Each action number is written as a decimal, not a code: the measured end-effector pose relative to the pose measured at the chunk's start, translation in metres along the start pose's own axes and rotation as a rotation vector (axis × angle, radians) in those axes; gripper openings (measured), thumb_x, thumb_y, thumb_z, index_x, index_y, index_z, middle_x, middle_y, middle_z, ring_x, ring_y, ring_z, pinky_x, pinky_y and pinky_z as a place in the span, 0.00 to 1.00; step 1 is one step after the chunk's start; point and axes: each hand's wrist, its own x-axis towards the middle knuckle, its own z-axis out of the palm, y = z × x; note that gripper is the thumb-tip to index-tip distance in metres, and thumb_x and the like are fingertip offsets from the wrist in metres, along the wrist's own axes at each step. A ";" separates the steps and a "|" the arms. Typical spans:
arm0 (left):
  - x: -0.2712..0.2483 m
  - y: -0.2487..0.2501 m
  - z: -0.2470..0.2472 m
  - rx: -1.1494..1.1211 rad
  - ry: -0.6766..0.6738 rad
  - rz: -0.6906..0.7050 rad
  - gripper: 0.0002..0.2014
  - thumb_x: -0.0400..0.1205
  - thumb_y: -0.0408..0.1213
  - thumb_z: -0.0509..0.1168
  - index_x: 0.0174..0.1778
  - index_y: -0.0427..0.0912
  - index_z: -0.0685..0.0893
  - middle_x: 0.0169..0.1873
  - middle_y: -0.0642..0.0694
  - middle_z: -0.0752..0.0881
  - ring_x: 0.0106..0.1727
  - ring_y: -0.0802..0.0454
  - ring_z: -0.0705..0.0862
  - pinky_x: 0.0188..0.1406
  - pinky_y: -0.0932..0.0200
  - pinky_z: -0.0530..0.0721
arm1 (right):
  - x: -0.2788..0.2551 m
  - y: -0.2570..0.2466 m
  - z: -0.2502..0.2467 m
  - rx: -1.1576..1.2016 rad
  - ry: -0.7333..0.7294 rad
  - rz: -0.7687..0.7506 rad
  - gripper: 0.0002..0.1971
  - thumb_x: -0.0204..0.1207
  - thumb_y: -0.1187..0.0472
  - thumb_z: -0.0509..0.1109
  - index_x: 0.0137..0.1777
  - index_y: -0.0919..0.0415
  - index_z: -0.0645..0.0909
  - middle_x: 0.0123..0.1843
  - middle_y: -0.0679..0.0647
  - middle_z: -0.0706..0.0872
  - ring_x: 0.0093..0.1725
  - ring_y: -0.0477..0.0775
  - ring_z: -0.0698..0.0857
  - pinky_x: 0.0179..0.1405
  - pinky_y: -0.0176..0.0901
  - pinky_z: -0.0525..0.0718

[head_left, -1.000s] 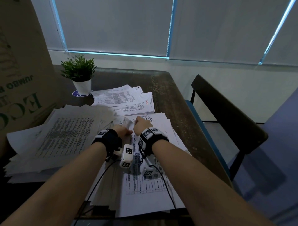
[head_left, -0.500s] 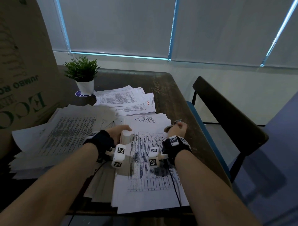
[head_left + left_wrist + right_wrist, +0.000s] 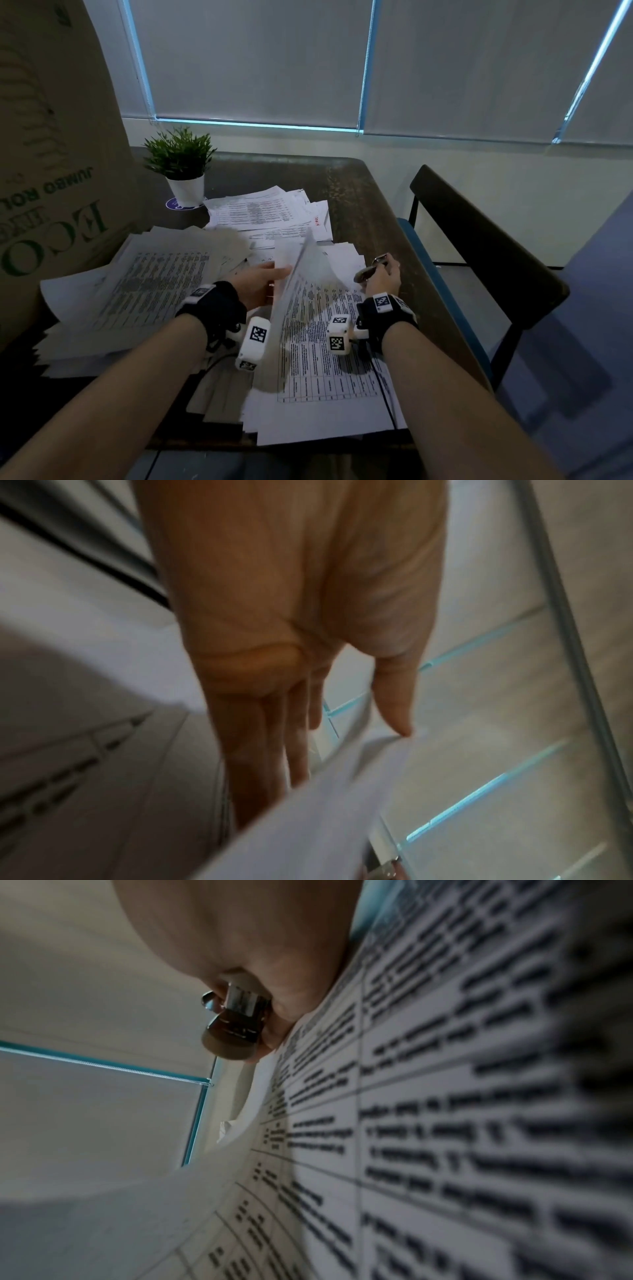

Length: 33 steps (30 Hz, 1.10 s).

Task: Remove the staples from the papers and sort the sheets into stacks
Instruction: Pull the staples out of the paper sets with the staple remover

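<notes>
Table (image 3: 359, 205), left hand (image 3: 255, 284) now lifting sheet (image 3: 301, 274)

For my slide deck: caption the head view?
Left hand lifts a printed white sheet; right hand holds a metal staple remover.

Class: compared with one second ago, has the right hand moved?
Yes. The right hand, gripping the staple remover, shifted right toward the table's right edge, away from the left hand.
</notes>
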 end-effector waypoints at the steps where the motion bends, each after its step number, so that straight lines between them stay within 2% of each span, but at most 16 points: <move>1: 0.001 0.002 0.004 0.070 -0.044 -0.023 0.21 0.76 0.48 0.68 0.60 0.38 0.80 0.53 0.37 0.85 0.51 0.40 0.85 0.51 0.46 0.85 | 0.000 0.000 -0.001 0.001 -0.004 -0.005 0.21 0.85 0.62 0.59 0.75 0.43 0.75 0.73 0.56 0.78 0.69 0.63 0.81 0.69 0.62 0.81; 3: 0.000 0.006 0.010 0.138 -0.125 -0.075 0.29 0.76 0.54 0.69 0.66 0.38 0.78 0.58 0.36 0.85 0.59 0.36 0.84 0.54 0.43 0.84 | -0.001 0.000 -0.002 -0.011 -0.009 -0.019 0.21 0.85 0.61 0.59 0.74 0.41 0.76 0.74 0.56 0.78 0.69 0.63 0.81 0.68 0.63 0.82; 7: 0.001 0.004 0.009 0.035 0.039 0.065 0.21 0.84 0.39 0.60 0.68 0.29 0.75 0.57 0.32 0.85 0.50 0.39 0.88 0.52 0.42 0.87 | -0.002 0.000 -0.002 -0.028 -0.006 -0.038 0.20 0.85 0.60 0.60 0.73 0.41 0.77 0.73 0.57 0.79 0.68 0.64 0.82 0.67 0.62 0.83; 9: -0.001 0.003 0.006 -0.027 0.025 0.088 0.21 0.85 0.45 0.57 0.64 0.32 0.79 0.59 0.31 0.85 0.50 0.40 0.89 0.50 0.43 0.88 | -0.001 0.001 -0.002 -0.026 -0.011 -0.035 0.20 0.85 0.61 0.60 0.72 0.41 0.77 0.72 0.57 0.79 0.67 0.64 0.82 0.67 0.61 0.83; 12: -0.003 0.002 0.004 -0.046 -0.055 0.070 0.28 0.83 0.57 0.52 0.64 0.38 0.81 0.59 0.34 0.85 0.54 0.38 0.87 0.49 0.43 0.87 | -0.001 0.002 -0.003 -0.035 -0.037 -0.022 0.20 0.86 0.61 0.60 0.74 0.42 0.77 0.71 0.57 0.80 0.67 0.65 0.83 0.63 0.58 0.83; 14: -0.005 0.003 0.006 -0.018 -0.100 0.067 0.30 0.78 0.60 0.57 0.65 0.38 0.80 0.56 0.34 0.86 0.53 0.38 0.87 0.54 0.40 0.85 | 0.000 0.002 -0.003 -0.023 -0.036 -0.021 0.20 0.86 0.61 0.60 0.74 0.42 0.77 0.72 0.57 0.80 0.69 0.64 0.81 0.67 0.58 0.81; 16: -0.004 0.004 0.009 0.004 -0.104 0.066 0.36 0.70 0.61 0.67 0.66 0.36 0.79 0.57 0.34 0.86 0.52 0.39 0.87 0.56 0.39 0.85 | 0.003 0.001 -0.004 -0.017 -0.031 -0.020 0.21 0.86 0.63 0.59 0.76 0.45 0.76 0.75 0.55 0.78 0.71 0.61 0.80 0.70 0.57 0.81; 19: -0.005 0.005 0.013 0.112 -0.223 -0.035 0.46 0.57 0.66 0.77 0.65 0.39 0.80 0.56 0.37 0.87 0.55 0.39 0.87 0.49 0.46 0.87 | 0.005 -0.001 -0.006 -0.021 -0.051 -0.034 0.21 0.87 0.64 0.58 0.78 0.48 0.75 0.77 0.54 0.75 0.73 0.58 0.77 0.72 0.54 0.79; 20: -0.005 0.005 0.015 0.165 -0.284 -0.081 0.45 0.56 0.65 0.78 0.64 0.40 0.80 0.58 0.37 0.86 0.58 0.38 0.85 0.50 0.47 0.86 | 0.005 -0.001 -0.006 -0.020 -0.052 -0.038 0.21 0.87 0.64 0.58 0.77 0.47 0.75 0.78 0.54 0.74 0.74 0.58 0.77 0.73 0.55 0.78; 22: -0.003 0.003 0.019 0.272 -0.327 -0.112 0.37 0.65 0.56 0.77 0.65 0.41 0.77 0.60 0.34 0.84 0.59 0.36 0.83 0.53 0.43 0.84 | 0.003 -0.001 -0.005 -0.023 -0.049 -0.027 0.21 0.87 0.63 0.58 0.76 0.45 0.75 0.76 0.54 0.76 0.72 0.59 0.78 0.71 0.58 0.80; 23: -0.002 0.004 0.019 0.342 -0.263 -0.095 0.29 0.71 0.46 0.76 0.64 0.38 0.76 0.58 0.33 0.83 0.56 0.37 0.84 0.54 0.41 0.84 | 0.001 0.000 -0.003 -0.036 -0.047 -0.017 0.21 0.86 0.62 0.58 0.75 0.43 0.75 0.73 0.55 0.78 0.69 0.60 0.81 0.68 0.57 0.82; 25: 0.000 0.010 0.015 0.415 -0.015 -0.039 0.18 0.78 0.29 0.69 0.63 0.32 0.77 0.56 0.33 0.84 0.51 0.39 0.86 0.54 0.41 0.85 | 0.003 -0.001 0.004 -0.040 -0.018 0.016 0.21 0.84 0.62 0.57 0.71 0.41 0.77 0.66 0.56 0.82 0.60 0.62 0.85 0.55 0.52 0.85; 26: 0.000 0.015 0.008 0.420 0.095 -0.012 0.15 0.80 0.27 0.67 0.63 0.30 0.78 0.54 0.33 0.85 0.48 0.40 0.87 0.52 0.43 0.87 | 0.005 -0.004 0.008 -0.006 0.013 0.028 0.20 0.83 0.63 0.57 0.67 0.40 0.79 0.65 0.56 0.83 0.57 0.63 0.85 0.50 0.51 0.83; 28: -0.007 0.031 -0.010 0.430 0.265 0.045 0.13 0.80 0.29 0.67 0.59 0.29 0.80 0.49 0.34 0.86 0.43 0.43 0.89 0.46 0.47 0.89 | 0.002 -0.016 0.015 0.105 0.065 0.043 0.19 0.83 0.66 0.58 0.62 0.41 0.80 0.62 0.56 0.82 0.53 0.62 0.83 0.51 0.50 0.81; 30: -0.015 0.051 -0.034 0.430 0.454 0.102 0.16 0.78 0.29 0.70 0.61 0.29 0.81 0.54 0.34 0.86 0.49 0.41 0.86 0.53 0.48 0.85 | -0.001 -0.023 0.022 0.163 0.046 0.040 0.19 0.83 0.69 0.58 0.62 0.45 0.81 0.55 0.54 0.80 0.49 0.58 0.82 0.52 0.50 0.83; 33: -0.029 0.078 -0.069 0.500 0.692 0.145 0.18 0.78 0.31 0.70 0.63 0.28 0.81 0.59 0.33 0.83 0.55 0.38 0.83 0.55 0.47 0.80 | -0.007 -0.017 0.033 0.128 -0.081 0.010 0.22 0.75 0.73 0.56 0.43 0.44 0.82 0.47 0.64 0.81 0.40 0.63 0.81 0.36 0.50 0.81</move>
